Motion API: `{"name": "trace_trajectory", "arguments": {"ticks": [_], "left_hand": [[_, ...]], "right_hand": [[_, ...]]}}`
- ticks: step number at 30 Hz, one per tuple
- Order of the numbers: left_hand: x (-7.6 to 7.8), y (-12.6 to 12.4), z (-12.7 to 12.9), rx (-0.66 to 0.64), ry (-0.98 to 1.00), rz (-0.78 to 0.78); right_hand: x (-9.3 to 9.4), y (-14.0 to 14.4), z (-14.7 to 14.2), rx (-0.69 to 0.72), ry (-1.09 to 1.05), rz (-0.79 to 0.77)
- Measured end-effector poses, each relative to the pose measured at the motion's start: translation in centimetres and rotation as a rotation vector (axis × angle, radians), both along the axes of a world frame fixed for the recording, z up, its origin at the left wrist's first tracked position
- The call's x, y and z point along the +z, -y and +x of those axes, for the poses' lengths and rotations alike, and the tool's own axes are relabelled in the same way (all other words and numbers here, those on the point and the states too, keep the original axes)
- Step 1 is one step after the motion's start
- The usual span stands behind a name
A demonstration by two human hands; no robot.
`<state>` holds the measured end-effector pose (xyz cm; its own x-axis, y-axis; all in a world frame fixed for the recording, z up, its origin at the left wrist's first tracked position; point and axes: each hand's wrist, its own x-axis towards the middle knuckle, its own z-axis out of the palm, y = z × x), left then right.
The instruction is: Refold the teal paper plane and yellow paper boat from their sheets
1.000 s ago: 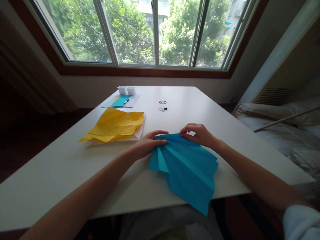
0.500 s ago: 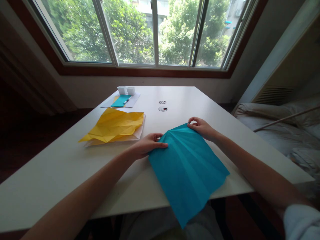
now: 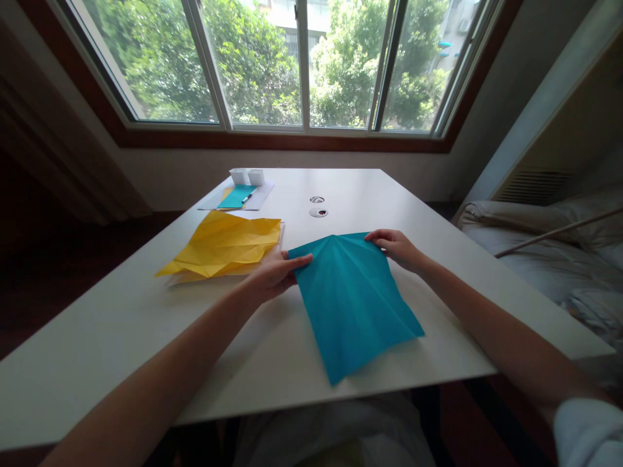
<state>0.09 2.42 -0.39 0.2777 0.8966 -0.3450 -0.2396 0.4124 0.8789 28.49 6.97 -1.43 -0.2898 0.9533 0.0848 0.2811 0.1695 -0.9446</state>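
A creased sheet of blue paper [image 3: 353, 305] spans the space between my two hands, over the near part of the white table. Fold lines fan out from the middle of its far edge. My left hand [image 3: 277, 275] pinches its left corner, thumb on top and the other fingers underneath. At the far right corner, my right hand [image 3: 393, 246] grips the edge between thumb and fingers. Left of the blue sheet lies crumpled yellow paper [image 3: 226, 243], on top of white paper [image 3: 195, 279] that shows along its edges.
The white table [image 3: 121, 344] reaches toward the window. At its far left stand two small white containers [image 3: 247, 176], beside flat blue paper [image 3: 236, 196] with a pen [image 3: 248, 195] on it. Two round fittings [image 3: 318, 212] sit in the tabletop. A padded seat [image 3: 511, 240] is at right.
The blue paper's near end has swung up and away from me, off the table's front edge. My left hand has shifted left and farther out along it; my right hand has barely moved.
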Motion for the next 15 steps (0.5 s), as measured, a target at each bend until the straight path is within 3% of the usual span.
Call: {"name": "trace_trajectory", "arguments": {"ticks": [4,8,12,15], "left_hand": [[-0.5,-0.3,0.0,0.1,0.023,0.053],[-0.3,-0.7,0.0,0.3,-0.082,0.169],[1.6,-1.6,-1.1,0.442,-0.255,0.236],[4.2,-2.8,-3.4,0.446,-0.355,0.195]], "right_hand": [[0.3,0.4,0.0,0.086,-0.08,-0.099],[0.8,1.3,-0.9,0.172,-0.042,-0.05],[1.8,1.1,-2.8,0.2,-0.064,-0.028],[3.1,0.0,-5.2,0.209,-0.116,-0.072]]}}
